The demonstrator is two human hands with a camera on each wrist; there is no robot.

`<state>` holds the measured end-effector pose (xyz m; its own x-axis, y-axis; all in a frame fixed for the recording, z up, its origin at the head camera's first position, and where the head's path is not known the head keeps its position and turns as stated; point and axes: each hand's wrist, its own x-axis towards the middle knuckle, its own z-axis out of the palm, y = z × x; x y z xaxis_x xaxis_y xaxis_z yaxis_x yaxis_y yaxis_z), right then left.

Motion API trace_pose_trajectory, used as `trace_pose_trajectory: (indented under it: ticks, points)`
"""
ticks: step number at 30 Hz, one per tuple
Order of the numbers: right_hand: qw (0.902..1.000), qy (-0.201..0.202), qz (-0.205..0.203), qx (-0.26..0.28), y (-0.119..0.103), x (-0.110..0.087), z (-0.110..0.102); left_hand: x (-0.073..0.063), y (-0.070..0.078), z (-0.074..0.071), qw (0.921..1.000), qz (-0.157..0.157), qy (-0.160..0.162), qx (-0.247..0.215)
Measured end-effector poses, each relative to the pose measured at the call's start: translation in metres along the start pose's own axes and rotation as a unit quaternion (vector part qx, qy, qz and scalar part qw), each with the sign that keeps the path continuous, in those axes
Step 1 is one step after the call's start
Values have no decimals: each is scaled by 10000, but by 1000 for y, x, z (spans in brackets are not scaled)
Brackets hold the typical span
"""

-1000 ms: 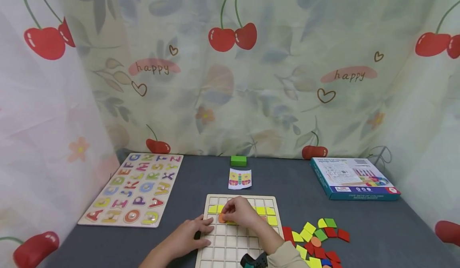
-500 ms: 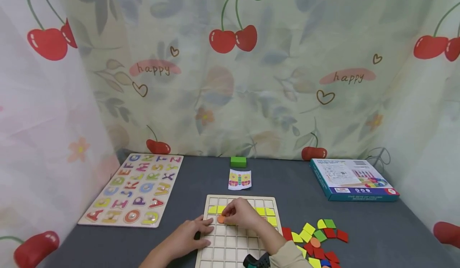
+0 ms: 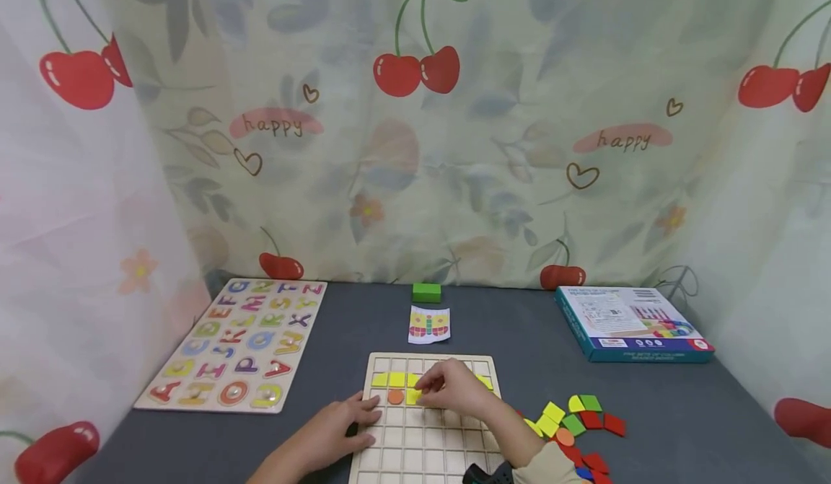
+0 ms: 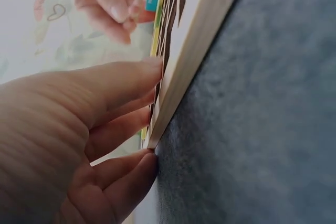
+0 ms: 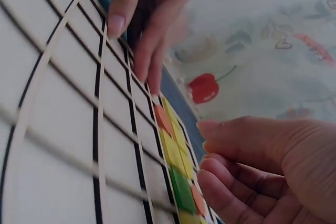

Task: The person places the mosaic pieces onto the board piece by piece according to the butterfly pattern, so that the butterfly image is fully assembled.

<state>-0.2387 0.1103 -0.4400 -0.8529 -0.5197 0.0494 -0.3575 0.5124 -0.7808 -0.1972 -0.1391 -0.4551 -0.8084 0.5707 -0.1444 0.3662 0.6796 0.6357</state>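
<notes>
Resting, fingers spread: left hand on left edge of grid board.
Right hand loosely bent, empty, over it; orange disc in a cell beside yellow tile.

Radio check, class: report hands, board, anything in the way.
Left hand touching wooden grid board, left edge. Right hand above, nothing visibly held. Orange disc on board, beside yellow square. Head view: right hand covers part of board.

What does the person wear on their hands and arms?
The left hand and right hand are without gloves; no rings show. A beige sleeve covers part of the right forearm, with a black device beside it. The left forearm shows no sleeve.
</notes>
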Motion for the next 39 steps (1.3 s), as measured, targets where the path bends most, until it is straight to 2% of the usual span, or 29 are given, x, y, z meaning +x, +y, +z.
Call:
trace_pose_trajectory:
  ticks: [2, 3, 6, 9, 10, 16, 20, 23, 29, 34, 36, 38, 39]
  points:
    - [10000, -28, 21, 72, 3, -8, -8, -4, -4, 0, 9998, -122, -141, -44]
    - [9999, -33, 73, 93, 5, -13, -13, -3, -15, 4, 9996, -120, -221, -110]
    - [9996, -38, 265, 95, 16, -27, -28, -10, -19, 6, 9982, -132, -457, -368]
    - [9982, -3, 598, 91, 29, -43, -44, -16, -20, 9, 9961, -27, -659, -583]
    - [9975, 12, 693, 106, 33, -49, -49, -22, -12, 7, 9957, 19, -686, -630]
    - [9936, 293, 1072, 226, 52, -79, -79, -28, -9, 9, 9961, 309, -604, -557]
    - [9900, 428, 1305, 315, 63, -97, -96, -29, -9, 10, 9972, 343, -549, -375]
    - [9850, 497, 1609, 377, 72, -109, -107, -29, -10, 10, 9970, 395, -522, -424]
    - [9779, 506, 1998, 347, 91, -125, -115, -32, -8, 10, 9967, 382, -450, -566]
    - [9801, 259, 1936, 351, 98, -129, -115, -32, -9, 9, 9964, 314, -495, -607]
    - [9823, 247, 1832, 300, 98, -129, -115, -30, -13, 11, 9957, 263, -560, -686]
    - [9832, 279, 1789, 247, 98, -129, -114, -25, -23, 14, 9956, 254, -639, -639]
    - [9835, 287, 1772, 227, 98, -129, -114, -22, -28, 16, 9946, 221, -681, -756]
